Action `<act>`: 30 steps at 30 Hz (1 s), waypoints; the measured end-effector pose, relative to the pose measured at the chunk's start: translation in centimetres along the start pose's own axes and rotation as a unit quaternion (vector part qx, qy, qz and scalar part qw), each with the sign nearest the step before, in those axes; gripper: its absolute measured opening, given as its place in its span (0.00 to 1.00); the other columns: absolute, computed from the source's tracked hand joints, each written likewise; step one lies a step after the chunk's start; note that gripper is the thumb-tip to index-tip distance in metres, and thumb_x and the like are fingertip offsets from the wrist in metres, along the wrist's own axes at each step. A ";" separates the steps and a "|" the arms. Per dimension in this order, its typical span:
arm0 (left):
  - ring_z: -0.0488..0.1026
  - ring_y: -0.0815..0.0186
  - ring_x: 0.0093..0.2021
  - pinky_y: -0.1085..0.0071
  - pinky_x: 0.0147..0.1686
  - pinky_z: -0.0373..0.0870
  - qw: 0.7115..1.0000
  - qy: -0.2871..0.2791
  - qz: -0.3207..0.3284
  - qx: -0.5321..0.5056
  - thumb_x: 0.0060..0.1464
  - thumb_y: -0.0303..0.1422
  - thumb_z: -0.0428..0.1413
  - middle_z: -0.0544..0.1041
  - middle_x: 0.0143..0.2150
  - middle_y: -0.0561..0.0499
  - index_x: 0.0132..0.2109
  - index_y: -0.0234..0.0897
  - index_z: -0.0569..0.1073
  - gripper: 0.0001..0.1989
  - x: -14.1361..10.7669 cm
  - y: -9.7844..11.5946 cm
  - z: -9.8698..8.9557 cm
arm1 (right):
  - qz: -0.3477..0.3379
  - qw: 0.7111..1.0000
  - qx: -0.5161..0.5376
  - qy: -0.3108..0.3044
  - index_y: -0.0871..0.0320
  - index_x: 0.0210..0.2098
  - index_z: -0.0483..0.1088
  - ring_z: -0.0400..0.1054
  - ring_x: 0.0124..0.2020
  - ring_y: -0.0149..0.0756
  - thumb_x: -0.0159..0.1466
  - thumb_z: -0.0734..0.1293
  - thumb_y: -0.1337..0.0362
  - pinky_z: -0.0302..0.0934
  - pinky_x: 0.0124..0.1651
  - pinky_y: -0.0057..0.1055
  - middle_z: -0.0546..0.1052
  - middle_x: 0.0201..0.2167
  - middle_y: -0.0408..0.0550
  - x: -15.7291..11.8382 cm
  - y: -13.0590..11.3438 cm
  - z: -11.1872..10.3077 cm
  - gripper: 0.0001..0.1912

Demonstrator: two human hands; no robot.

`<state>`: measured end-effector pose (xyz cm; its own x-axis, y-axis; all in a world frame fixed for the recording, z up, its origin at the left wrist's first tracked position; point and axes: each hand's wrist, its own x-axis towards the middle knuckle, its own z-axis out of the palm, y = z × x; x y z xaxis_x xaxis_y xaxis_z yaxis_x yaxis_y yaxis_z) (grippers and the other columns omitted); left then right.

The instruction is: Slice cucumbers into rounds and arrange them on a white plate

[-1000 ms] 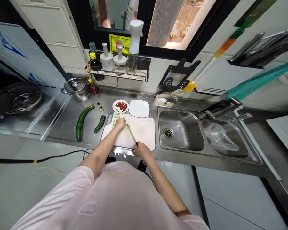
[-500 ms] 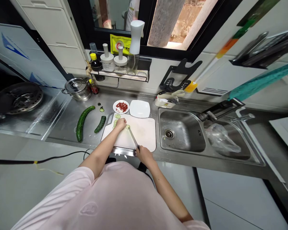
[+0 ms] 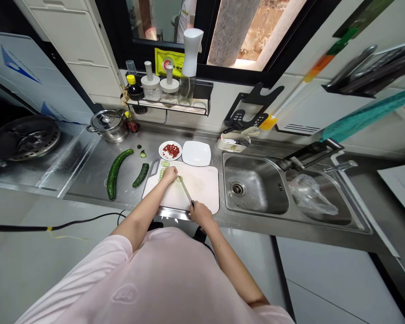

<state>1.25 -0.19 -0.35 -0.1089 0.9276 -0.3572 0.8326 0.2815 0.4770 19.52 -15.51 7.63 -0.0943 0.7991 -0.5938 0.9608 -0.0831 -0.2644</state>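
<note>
The wall shelf (image 3: 189, 108) bore a yellow-capped dark bottle (image 3: 135, 91), two white-lidded jars (image 3: 151, 87) and a tall white-topped bottle (image 3: 191, 63). Above the shelf was a black-framed window (image 3: 207, 22). Below and left of it stood a lidded steel pot (image 3: 108, 126), with a dark pan (image 3: 23, 135) farther left. Lower right of the shelf lay a steel sink (image 3: 256, 177); farther right, a second basin (image 3: 344, 215) held a crumpled plastic bag (image 3: 310, 193).
</note>
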 end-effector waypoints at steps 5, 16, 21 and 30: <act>0.73 0.65 0.40 0.74 0.39 0.65 1.000 0.000 0.009 0.001 0.44 0.30 0.60 0.77 0.39 0.50 0.36 0.40 0.74 0.08 0.1 -0.1 0.1 | -0.001 1.000 0.001 0.001 0.62 0.45 0.68 0.70 0.45 0.45 0.67 0.52 0.59 0.60 0.42 0.35 0.75 0.44 0.60 0.2 0.0 0.1 0.19; 0.73 0.66 0.41 0.75 0.40 0.65 1.000 0.000 0.000 0.002 0.45 0.30 0.61 0.78 0.39 0.51 0.36 0.40 0.74 0.08 0.2 -0.1 0.1 | 0.004 1.000 0.001 0.000 0.62 0.45 0.68 0.70 0.45 0.45 0.67 0.52 0.60 0.59 0.42 0.35 0.75 0.44 0.61 0.0 0.0 0.3 0.18; 0.73 0.65 0.40 0.74 0.38 0.65 1.000 0.010 0.016 0.004 0.45 0.30 0.60 0.78 0.38 0.50 0.35 0.39 0.74 0.07 0.1 -0.2 0.2 | 0.003 1.000 -0.005 0.012 0.62 0.46 0.68 0.70 0.45 0.45 0.67 0.52 0.59 0.59 0.42 0.34 0.75 0.43 0.60 -0.6 0.6 1.2 0.19; 0.72 0.65 0.41 0.74 0.40 0.64 1.000 0.007 0.010 0.013 0.45 0.30 0.60 0.77 0.39 0.51 0.36 0.41 0.74 0.07 0.1 -0.1 0.3 | 0.000 1.000 -0.005 0.013 0.62 0.44 0.68 0.71 0.44 0.46 0.67 0.52 0.59 0.58 0.40 0.34 0.76 0.42 0.60 -2.1 1.4 1.4 0.18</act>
<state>1.28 -0.24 -0.65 -0.1008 0.9364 -0.3363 0.8488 0.2573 0.4620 20.70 -18.14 7.39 -0.0880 0.8147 -0.5731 0.9635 -0.0764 -0.2565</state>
